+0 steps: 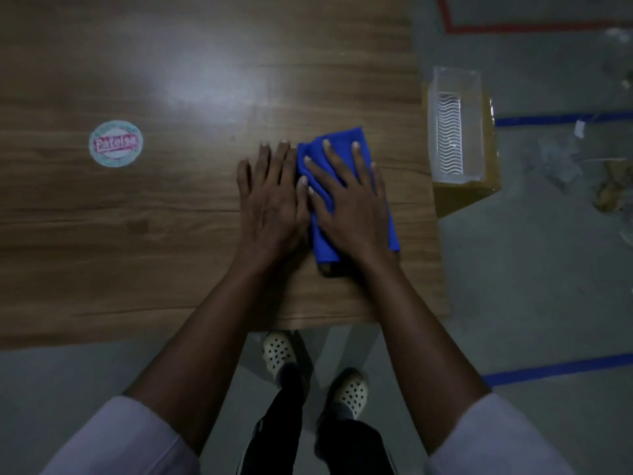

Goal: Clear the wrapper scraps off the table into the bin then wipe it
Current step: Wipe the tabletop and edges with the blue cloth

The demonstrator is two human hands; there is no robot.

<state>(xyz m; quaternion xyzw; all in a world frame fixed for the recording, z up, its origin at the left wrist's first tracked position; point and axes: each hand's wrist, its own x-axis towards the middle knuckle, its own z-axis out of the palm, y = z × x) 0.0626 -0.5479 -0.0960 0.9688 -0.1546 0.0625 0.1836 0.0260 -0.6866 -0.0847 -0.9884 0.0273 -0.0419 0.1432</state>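
The folded blue cloth (342, 142) lies on the wooden table (171, 217), near its right edge and a little back from the near edge. The right hand (352, 207) presses flat on top of it, fingers straight and spread apart, the fingertips reaching toward the cloth's far end. The left hand (270, 204) lies flat on the bare wood just left of the cloth, fingers straight and close together, its thumb touching the cloth's left edge beside the right thumb. Both forearms come in from the near side, with pale sleeves at the elbows.

Well to the left on the table sits a round sticker (115, 143) with a pink band of lettering. A bright patch of glare lies on the wood far of the hands.

Off the table's right edge, a clear plastic bin (476, 97) with a ribbed white bottom sits on a cardboard box (459, 197). Further right, crumpled clear wrapper scraps (561, 162) lie on the grey floor. Blue tape lines (561, 368) and a red tape line (513, 28) mark the floor. Below the near table edge are two cream perforated clogs (279, 351).
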